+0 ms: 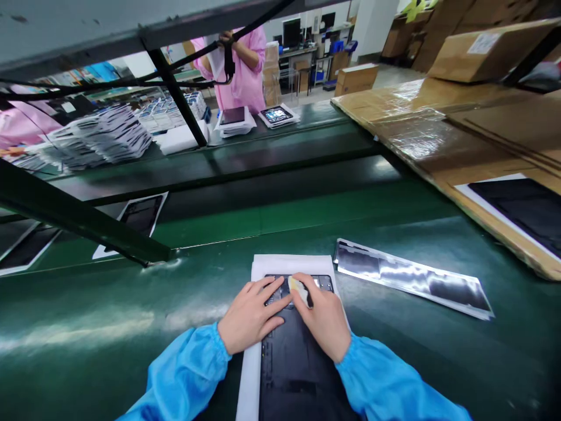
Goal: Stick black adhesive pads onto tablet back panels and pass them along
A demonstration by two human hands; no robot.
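In front of me a black laptop-like panel (pixel 295 362) lies flat on white sheets (pixel 250 380). My left hand (pixel 254 316) rests on the panel's upper left part, fingers spread and pressed down. My right hand (pixel 323 318) is at the panel's top middle, its fingers closed on a small whitish-yellow pad (pixel 299 287) that touches the panel. The pad's exact kind is hard to make out, as the fingers cover part of it. To the right, a stack of long shiny strips (pixel 407 278) lies on the green worktop (pixel 131 345).
A green post (pixel 87 219) slants across the left, with cables (pixel 184 65) above. Beyond it, black panels on white sheets (pixel 138 222) lie on the green line. Cardboard (pixel 421 134) with another black panel (pixel 526 204) is at right. A person in pink (pixel 245 70) stands across.
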